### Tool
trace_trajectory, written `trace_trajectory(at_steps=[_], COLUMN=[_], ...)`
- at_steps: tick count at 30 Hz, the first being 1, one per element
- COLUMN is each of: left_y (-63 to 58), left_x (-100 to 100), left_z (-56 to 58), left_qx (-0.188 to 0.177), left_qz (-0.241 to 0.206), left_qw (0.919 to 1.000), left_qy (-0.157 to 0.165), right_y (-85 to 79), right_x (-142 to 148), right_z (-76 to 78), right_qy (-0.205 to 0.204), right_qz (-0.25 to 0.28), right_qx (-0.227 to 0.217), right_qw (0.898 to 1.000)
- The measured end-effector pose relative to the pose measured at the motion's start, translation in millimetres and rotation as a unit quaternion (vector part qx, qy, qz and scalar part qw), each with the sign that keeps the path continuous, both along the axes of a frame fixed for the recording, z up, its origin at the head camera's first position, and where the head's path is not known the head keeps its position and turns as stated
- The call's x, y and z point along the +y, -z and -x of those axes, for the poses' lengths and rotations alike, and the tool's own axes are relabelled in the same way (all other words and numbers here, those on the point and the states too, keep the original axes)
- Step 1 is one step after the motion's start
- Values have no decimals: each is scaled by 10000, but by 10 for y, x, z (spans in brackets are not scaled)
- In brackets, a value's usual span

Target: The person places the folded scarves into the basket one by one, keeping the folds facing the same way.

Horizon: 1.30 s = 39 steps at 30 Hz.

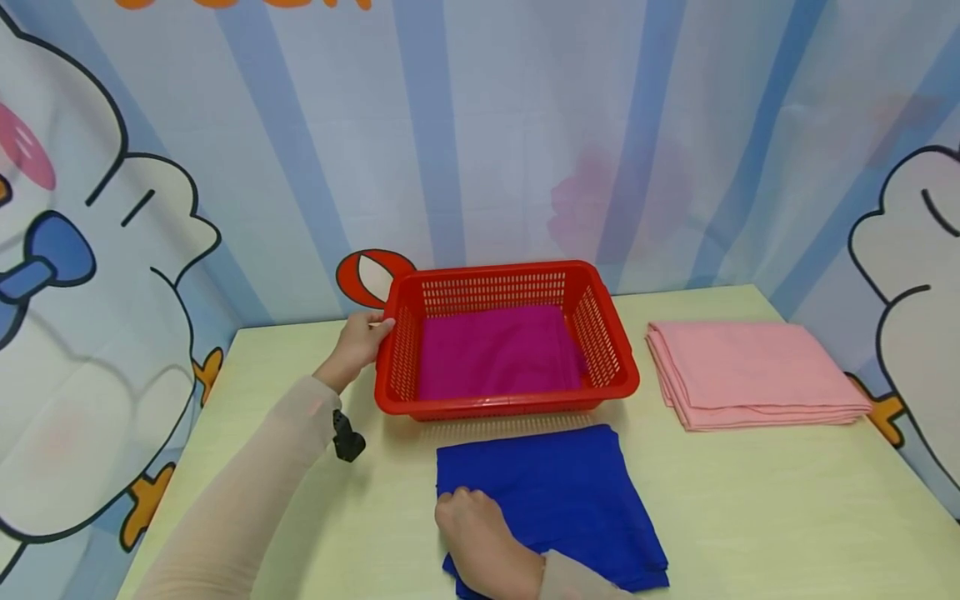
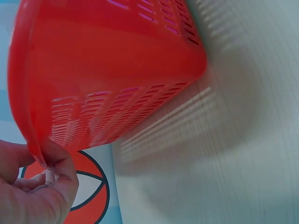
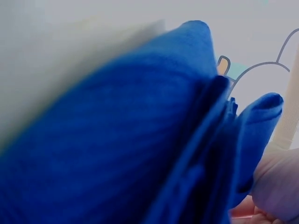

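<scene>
My left hand [image 1: 357,345] pinches the left rim of a red plastic basket [image 1: 495,406], with thumb and fingers on either side of the rim in the left wrist view. Inside the basket lies a folded magenta cloth [image 1: 498,354]. In front of it, a folded blue cloth [image 1: 570,508] is spread on the table. My right hand [image 1: 483,537], its fingers curled, grips the blue cloth near its left edge. In the right wrist view the layered folds of the cloth rise beside the hand [image 3: 275,186], and the fingertips are mostly hidden.
A folded pink cloth [image 1: 757,367] lies on the pale table [image 1: 787,500] to the right of the basket. A striped printed backdrop [image 1: 495,167] stands behind and at both sides of the table. A small black device [image 1: 347,437] hangs at the left wrist.
</scene>
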<state>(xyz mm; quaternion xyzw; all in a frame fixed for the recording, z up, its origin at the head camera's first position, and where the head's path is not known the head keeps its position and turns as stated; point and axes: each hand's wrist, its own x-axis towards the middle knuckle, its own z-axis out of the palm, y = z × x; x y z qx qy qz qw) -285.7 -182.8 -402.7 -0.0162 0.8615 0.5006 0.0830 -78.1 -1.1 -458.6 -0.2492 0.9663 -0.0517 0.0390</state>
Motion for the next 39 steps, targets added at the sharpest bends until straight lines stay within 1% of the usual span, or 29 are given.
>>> trace_trajectory(at_steps=[4,11,17,21,28,34,36,39], left_y=[-16,-35,-22,-25,-33,-27,-25,-20], left_x=[11,24,12,16,22,14,8,-8], left_z=[5,4,5,8,-1,-4,-3,3], left_qx=[31,-31,-48,-46,-145,-188,-196,-224], left_qz=[28,66,62,4,-11,-38,-37,-29], left_qw=[10000,10000,10000,10000,9999,9998,9998,9997], left_qy=[20,-21,-23,-8,-62,-72,-74,-60], right_y=[-1,-6,-18,-28,-3,-14,-21,-28], right_x=[-7,-9,7,-6,-45,-63,-61,-42], right_z=[2,1,14,15,-9,-14,-19,-21], right_qy=[-19,-35,-190,-223,-174,-95,-73,-49], right_qz=[-16,-14,47,46,45,39,21,187], right_qx=[84,121,42,-38,181,-205,-262,-238], right_qw=[10000,9999,9998,9997,9997,9997,9996,9995])
